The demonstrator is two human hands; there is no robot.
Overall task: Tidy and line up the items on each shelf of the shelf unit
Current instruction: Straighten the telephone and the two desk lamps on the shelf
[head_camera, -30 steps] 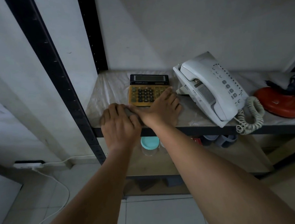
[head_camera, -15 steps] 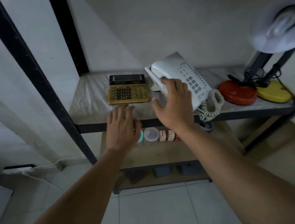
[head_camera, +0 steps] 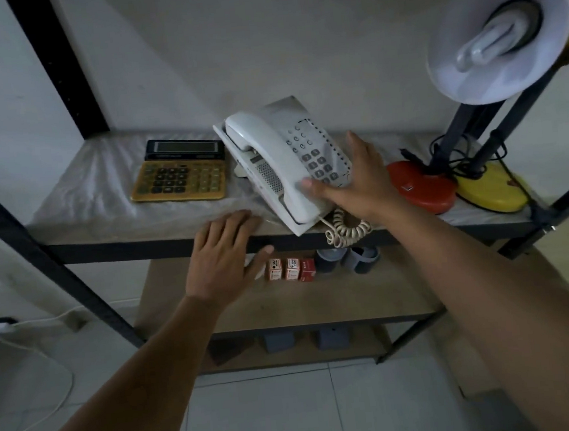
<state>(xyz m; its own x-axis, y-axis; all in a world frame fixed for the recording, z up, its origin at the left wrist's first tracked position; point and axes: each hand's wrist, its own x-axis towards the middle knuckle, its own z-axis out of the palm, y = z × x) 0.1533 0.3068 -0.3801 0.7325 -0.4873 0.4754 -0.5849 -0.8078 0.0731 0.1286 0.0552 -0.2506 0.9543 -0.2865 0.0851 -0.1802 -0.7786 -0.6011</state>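
Note:
A yellow calculator (head_camera: 179,177) lies flat on the plastic-covered top shelf (head_camera: 97,211), left of a white desk telephone (head_camera: 271,161) that sits askew with its corner over the front edge. My right hand (head_camera: 359,178) grips the phone's right side, thumb on the keypad area. My left hand (head_camera: 224,255) hovers at the shelf's front edge with fingers spread, holding nothing. The coiled cord (head_camera: 344,229) hangs over the edge.
A red lamp base (head_camera: 421,186) and a yellow lamp base (head_camera: 494,191) stand at the right, with a white lamp shade (head_camera: 497,31) above. On the lower shelf sit small red-and-white boxes (head_camera: 291,268) and grey tape rolls (head_camera: 349,259). Black uprights (head_camera: 56,63) frame the unit.
Both hands left the calculator. My right hand went right and took hold of the telephone. My left hand drew back to the shelf's front edge. The view shifted right.

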